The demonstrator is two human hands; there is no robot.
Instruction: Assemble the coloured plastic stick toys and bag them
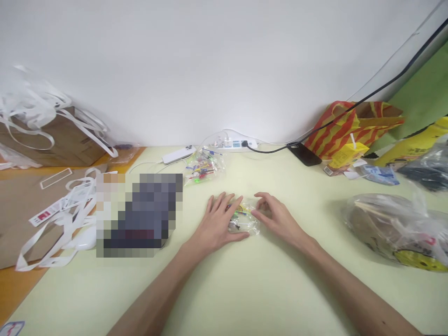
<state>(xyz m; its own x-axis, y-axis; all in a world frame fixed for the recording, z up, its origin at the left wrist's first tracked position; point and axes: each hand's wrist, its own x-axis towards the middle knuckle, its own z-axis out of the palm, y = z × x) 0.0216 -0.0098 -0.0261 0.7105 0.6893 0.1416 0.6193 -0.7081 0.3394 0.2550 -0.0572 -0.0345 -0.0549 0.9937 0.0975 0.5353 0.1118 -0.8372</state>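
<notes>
A small clear plastic bag (241,224) with little coloured pieces inside, green, yellow and blue among them, lies flat on the pale green tabletop (224,289). My left hand (217,224) rests over its left part, fingers spread, covering some of the contents. On the other side, my right hand (276,214) is loosely curled, with thumb and forefinger apart and the thumb tip at the bag's right edge. Farther back sits a second clear bag (205,165) of similar coloured pieces.
Behind are a power strip (236,143), a white phone-like device (178,154) and a dark phone (304,154). A striped bag (336,130), yellow drink carton (345,158) and filled plastic bag (388,228) stand right. White straps (66,219) and a pixelated dark object (143,214) lie left.
</notes>
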